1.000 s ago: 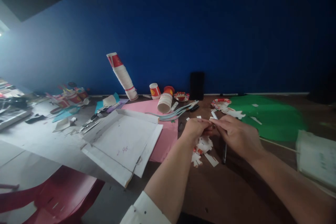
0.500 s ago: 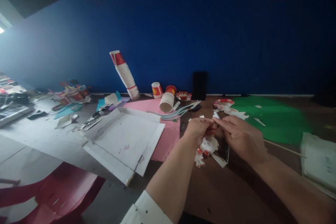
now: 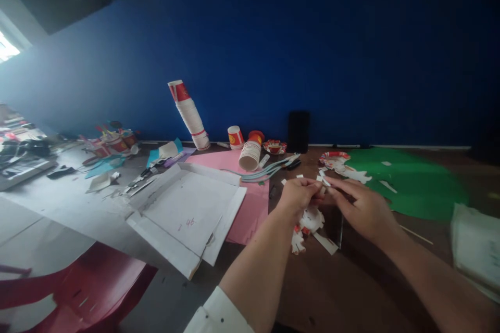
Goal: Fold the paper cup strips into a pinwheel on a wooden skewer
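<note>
My left hand (image 3: 299, 195) is closed in a pinch on a small white piece (image 3: 324, 182) that looks like paper or tape. From the other side, the fingertips of my right hand (image 3: 361, 205) close on the same piece, so the two hands nearly meet. Below them on the brown table lies a cut-up white and red paper cup (image 3: 312, 219), its edge snipped into flaps and partly hidden by my left hand. A white strip (image 3: 326, 243) rests beside it.
A white cardboard tray (image 3: 183, 213) lies left on pink paper (image 3: 253, 216). Behind stand a leaning stack of paper cups (image 3: 191, 117), another cup (image 3: 235, 138) and a dark phone-like slab (image 3: 299, 131). Green paper (image 3: 422, 187) and a thin stick (image 3: 416, 234) are at the right; a red chair (image 3: 97, 291) is lower left.
My fingertips have shifted slightly, and more of the small white piece shows between them. The whole view has moved a little, with the things on the table appearing slightly lower.
</note>
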`<state>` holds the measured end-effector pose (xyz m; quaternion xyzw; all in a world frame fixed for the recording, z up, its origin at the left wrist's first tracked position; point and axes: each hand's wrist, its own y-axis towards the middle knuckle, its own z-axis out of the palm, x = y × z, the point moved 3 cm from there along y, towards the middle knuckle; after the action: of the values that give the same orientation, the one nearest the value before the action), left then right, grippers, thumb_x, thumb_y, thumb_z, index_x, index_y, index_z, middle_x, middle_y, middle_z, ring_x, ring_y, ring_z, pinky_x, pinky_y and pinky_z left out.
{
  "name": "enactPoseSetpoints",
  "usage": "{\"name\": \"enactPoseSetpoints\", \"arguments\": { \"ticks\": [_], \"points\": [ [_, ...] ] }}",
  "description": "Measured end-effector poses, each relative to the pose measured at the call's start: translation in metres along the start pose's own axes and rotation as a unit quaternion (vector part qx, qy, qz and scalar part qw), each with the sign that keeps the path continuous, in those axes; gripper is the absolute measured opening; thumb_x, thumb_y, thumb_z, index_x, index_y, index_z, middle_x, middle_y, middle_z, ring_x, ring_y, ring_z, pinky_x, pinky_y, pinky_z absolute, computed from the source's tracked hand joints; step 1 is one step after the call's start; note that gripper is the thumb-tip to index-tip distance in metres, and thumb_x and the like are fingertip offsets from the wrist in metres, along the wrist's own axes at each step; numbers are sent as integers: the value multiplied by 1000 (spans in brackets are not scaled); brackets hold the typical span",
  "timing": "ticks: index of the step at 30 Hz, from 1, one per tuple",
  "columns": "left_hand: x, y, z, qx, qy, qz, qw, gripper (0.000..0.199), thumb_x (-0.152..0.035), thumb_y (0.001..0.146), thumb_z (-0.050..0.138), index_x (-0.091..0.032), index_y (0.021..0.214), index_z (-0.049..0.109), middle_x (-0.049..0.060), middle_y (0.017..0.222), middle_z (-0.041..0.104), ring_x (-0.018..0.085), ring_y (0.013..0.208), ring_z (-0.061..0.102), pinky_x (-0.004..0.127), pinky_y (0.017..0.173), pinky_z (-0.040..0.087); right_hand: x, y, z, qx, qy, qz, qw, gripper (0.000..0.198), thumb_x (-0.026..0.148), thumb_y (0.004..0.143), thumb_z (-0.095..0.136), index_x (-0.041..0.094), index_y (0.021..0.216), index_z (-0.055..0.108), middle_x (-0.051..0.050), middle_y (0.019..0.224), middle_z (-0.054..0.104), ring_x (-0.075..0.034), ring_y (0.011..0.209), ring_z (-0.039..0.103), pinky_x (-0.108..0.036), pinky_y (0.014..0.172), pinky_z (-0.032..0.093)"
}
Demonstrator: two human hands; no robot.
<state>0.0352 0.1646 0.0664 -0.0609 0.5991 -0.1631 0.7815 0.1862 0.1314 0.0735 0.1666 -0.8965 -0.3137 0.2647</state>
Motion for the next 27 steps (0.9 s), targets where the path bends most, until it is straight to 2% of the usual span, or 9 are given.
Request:
{"name": "enactPoseSetpoints", "arguments": {
  "ticks": [6,17,24,27],
  "points": [
    [0,0,2,-3,23,-1,1000,11,-14,87,70,-12,76,71,-1,56,60,8,52,55,20,57,49,-3,4,1,14,13,31,999,29,34,96,53,23,103,79,-5,98,79,-22,90,74,-33,77,56],
    [5,4,1,-14,6,-32,999,22,-12,91,58,-12,71,67,-3,52,53,4,40,43,16,45,35,4,6,12,-10,-40,-6,999,27,28,96,53,24,97,79,-6,89,75,-22,85,69,-35,75,53],
    [-8,22,7,-36,-15,-46,998,23,-7,91,58,-14,69,61,-4,55,52,5,45,43,16,49,38,-5,25,22,-22,-67,-23,997,28,27,96,52,24,97,79,-7,93,76,-23,91,68,-36,80,53],
    [-16,35,10,-42,-14,-45,998,15,-12,93,60,-13,78,63,-2,65,57,6,53,48,18,52,42,-13,38,27,-41,-78,-23,996,27,27,96,52,23,99,79,-8,101,77,-25,98,69,-38,84,54]
  ]
}}
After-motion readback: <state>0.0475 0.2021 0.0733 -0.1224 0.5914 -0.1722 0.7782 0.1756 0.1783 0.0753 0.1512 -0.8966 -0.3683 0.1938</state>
